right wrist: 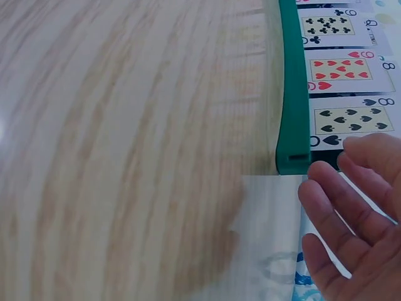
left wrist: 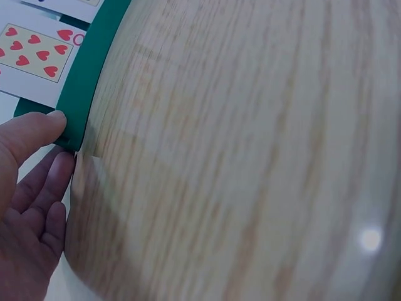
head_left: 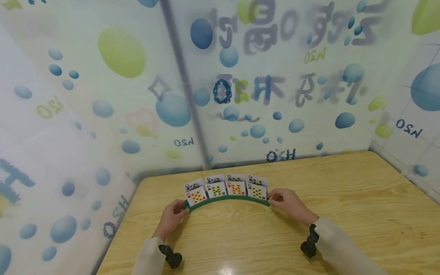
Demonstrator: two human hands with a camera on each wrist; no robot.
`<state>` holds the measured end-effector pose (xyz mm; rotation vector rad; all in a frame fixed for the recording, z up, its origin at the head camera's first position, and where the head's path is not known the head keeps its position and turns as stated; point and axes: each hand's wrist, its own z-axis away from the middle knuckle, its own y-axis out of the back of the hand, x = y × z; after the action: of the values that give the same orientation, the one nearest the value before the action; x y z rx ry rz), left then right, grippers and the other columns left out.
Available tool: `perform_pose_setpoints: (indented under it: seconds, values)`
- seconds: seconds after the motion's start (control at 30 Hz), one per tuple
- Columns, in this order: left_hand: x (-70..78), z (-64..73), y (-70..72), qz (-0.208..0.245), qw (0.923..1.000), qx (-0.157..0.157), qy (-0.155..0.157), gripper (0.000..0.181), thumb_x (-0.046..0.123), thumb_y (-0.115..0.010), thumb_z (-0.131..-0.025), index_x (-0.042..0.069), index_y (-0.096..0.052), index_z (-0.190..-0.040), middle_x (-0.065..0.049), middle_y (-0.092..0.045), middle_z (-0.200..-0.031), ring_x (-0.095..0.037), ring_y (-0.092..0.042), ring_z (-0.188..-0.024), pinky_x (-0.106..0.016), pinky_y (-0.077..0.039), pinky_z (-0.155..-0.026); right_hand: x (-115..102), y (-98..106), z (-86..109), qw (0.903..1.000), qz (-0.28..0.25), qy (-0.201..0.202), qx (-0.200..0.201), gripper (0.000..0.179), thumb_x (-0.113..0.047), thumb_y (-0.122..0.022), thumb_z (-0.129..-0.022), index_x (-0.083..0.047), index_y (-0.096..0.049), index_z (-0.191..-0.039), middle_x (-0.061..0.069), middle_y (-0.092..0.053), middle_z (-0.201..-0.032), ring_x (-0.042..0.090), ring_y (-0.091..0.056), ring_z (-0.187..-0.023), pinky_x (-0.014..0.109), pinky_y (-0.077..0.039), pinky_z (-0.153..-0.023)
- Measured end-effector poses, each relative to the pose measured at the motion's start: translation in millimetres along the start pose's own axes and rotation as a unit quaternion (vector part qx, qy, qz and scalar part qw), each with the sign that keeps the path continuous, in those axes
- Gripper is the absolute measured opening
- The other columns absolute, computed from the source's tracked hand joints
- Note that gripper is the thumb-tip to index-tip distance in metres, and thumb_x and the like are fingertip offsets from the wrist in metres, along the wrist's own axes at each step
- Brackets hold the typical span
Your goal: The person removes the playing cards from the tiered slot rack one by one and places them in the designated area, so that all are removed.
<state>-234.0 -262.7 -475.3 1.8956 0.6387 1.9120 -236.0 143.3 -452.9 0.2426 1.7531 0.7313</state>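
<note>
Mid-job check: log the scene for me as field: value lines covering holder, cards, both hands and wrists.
Holder: green, curved, appears to rest on the wooden table
Front row: four cards; left to right, hearts, clubs, hearts, spades
Back row: four cards, partly hidden by the front row
Left hand: holds the holder's left end, thumb on it
Right hand: at the holder's right end; whether it grips is unclear
Wrists: black device on each
</note>
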Motion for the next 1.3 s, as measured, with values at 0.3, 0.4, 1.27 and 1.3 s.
perform_pose_setpoints:
  seconds: [0.3,0.4,1.27,1.3]
  values:
    - [1.2,-0.5,-0.4,0.006,1.0,0.001,0.0,0.023,0.004,-0.063,-0.085,0.0,-0.058,-0.107,-0.008,-0.061,-0.098,-0.019,-0.054,-0.086,-0.031,-0.044,-0.073,0,-6,-2.4,0.9995,0.018,-0.024,0.013,0.011,-0.009,-0.064,-0.085,-0.003,-0.066,-0.094,0.001,-0.062,-0.085,0.013,-0.054,-0.075,0.031,-0.046,-0.067]
    - [0.1,-0.4,-0.4,0.004,1.0,0.002,0.001,0.022,0.005,-0.063,-0.085,0.0,-0.058,-0.107,-0.008,-0.061,-0.098,-0.019,-0.054,-0.086,-0.031,-0.044,-0.073,2,-9,-4.0,0.999,0.03,-0.028,0.021,0.01,-0.01,-0.066,-0.083,-0.005,-0.067,-0.091,0.0,-0.062,-0.083,0.012,-0.055,-0.074,0.03,-0.046,-0.066]
    - [-0.5,1.1,-1.9,0.007,1.0,0.004,0.005,0.021,0.006,-0.063,-0.085,0.001,-0.058,-0.105,-0.007,-0.06,-0.098,-0.018,-0.054,-0.086,-0.032,-0.044,-0.073,4,-15,-8.1,0.9966,0.041,-0.025,0.067,0.012,-0.017,-0.068,-0.083,-0.006,-0.067,-0.081,-0.004,-0.062,-0.079,0.01,-0.055,-0.072,0.029,-0.046,-0.066]
    - [-0.7,1.1,-2.0,0.005,1.0,0.004,0.005,0.021,0.007,-0.063,-0.085,0.001,-0.058,-0.105,-0.007,-0.06,-0.099,-0.018,-0.054,-0.086,-0.032,-0.044,-0.073,4,-15,-8.1,0.9968,0.038,-0.023,0.066,0.011,-0.017,-0.068,-0.083,-0.006,-0.067,-0.081,-0.004,-0.062,-0.079,0.01,-0.055,-0.073,0.029,-0.046,-0.066]
